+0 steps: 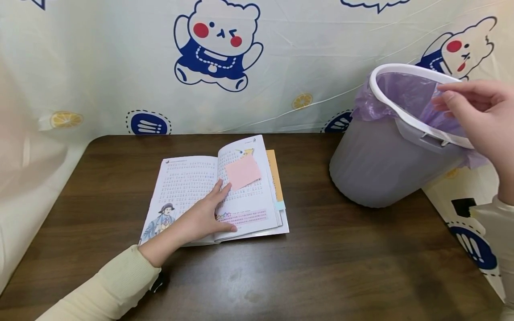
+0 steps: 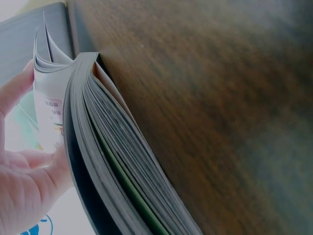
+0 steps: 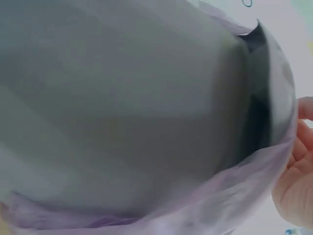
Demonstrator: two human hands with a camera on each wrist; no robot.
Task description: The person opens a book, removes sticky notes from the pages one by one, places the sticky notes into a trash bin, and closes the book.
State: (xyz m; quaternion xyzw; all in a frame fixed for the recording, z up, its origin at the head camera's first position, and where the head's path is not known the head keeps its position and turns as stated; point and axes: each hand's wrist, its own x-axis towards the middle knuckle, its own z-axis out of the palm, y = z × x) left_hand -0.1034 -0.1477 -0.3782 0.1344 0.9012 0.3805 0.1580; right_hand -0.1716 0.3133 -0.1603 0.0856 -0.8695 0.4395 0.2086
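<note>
An open book (image 1: 180,178) lies on the table, with a pink sticky note (image 1: 243,172) on its right page. My left hand (image 1: 205,218) rests over the book's middle, fingers spread and thumb on the lower right page. In the left wrist view, the fingers (image 2: 14,90) lie against the pages beside the book's thick edge. Over the mouth of a grey bin (image 1: 373,156) with a white rim and purple liner hovers my right hand (image 1: 478,109). Its fingers point left, loosely bent, thumb near the index finger, and nothing shows clearly between them.
The brown wooden table (image 1: 313,267) extends around the book and bin. Behind it hangs a white curtain (image 1: 305,49) printed with bears and orange slices. An orange tab-like sheet (image 1: 275,174) sticks out past the book's right pages.
</note>
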